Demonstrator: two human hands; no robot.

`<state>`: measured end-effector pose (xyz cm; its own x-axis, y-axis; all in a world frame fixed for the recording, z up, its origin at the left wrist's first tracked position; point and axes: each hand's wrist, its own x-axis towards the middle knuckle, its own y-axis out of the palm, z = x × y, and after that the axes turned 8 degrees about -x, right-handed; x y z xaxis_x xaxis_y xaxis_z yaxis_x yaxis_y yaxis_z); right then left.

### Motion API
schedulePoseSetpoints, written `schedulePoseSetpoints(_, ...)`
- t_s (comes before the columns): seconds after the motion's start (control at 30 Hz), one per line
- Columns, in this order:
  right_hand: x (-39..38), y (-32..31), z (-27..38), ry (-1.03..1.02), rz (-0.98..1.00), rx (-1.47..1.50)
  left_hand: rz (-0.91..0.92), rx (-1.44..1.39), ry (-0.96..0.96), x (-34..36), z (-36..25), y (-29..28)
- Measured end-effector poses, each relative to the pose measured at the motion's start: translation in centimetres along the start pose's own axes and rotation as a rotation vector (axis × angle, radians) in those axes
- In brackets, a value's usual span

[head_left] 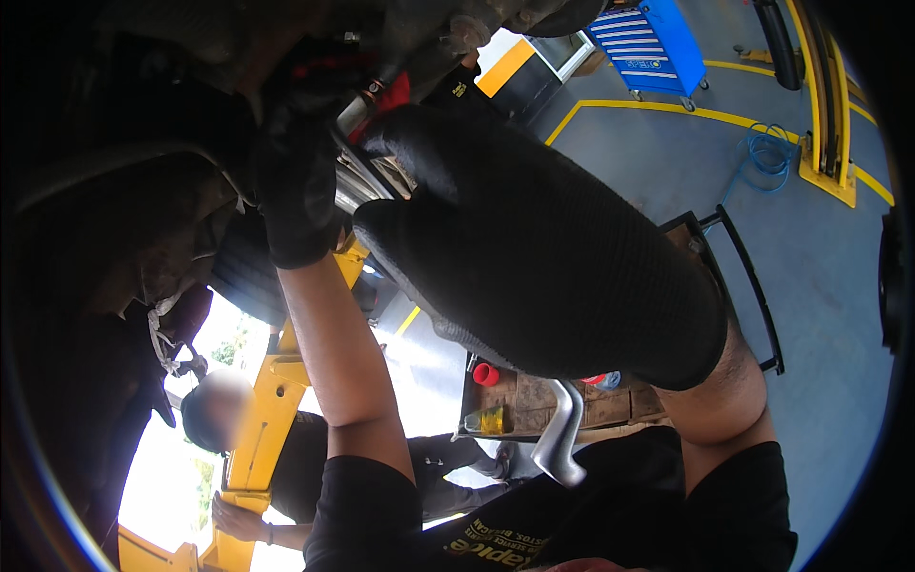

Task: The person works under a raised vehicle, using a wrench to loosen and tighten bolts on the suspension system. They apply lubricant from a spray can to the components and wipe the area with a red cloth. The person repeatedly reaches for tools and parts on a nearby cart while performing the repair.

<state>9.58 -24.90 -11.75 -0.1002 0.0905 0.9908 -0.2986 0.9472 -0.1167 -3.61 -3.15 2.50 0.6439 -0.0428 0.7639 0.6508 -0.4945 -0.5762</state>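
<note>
Both hands wear black gloves and are raised to the dark underside of a vehicle (105, 210). My left hand (297, 195) reaches up into the shadow; its fingers are lost in the dark, so what they touch cannot be made out. A small metal fitting (375, 88) and a red part (396, 92) show just to the right of it. My right hand (543, 257) fills the middle, close to the camera. Its thumb and fingers are spread apart, pointing left toward the left hand. Between them shows a dark narrow bar (374, 170); it seems to lie behind the gap.
Below stands a cart (624, 405) with a brown top, carrying a red cup (486, 374), a yellow container (488, 419) and a bent metal pipe (560, 439). Another person (315, 467) stands lower left beside a yellow lift post (272, 400). A blue tool cabinet (653, 52) and coiled hose (767, 157) are at upper right.
</note>
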Motion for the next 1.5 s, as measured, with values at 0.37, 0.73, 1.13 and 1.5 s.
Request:
schedulePoseSetpoints(0.37,-0.7,-0.4,-0.4,0.061,0.123,0.151,0.031,0.128,-0.103,-0.7,-0.8,-0.7)
schedulePoseSetpoints(0.73,-5.7,12.9,-1.2,0.232,-0.135,-0.109,0.048,0.272,-0.097,0.4,-1.5,0.5)
schedulePoseSetpoints(1.13,-3.8,5.8,1.4,0.313,-0.213,-0.120,0.011,0.033,-0.019,0.0,-0.8,0.4)
schedulePoseSetpoints(1.5,1.3,-4.8,-0.7,-0.117,0.231,-0.397,-0.038,0.183,-0.034,0.3,-3.1,2.9)
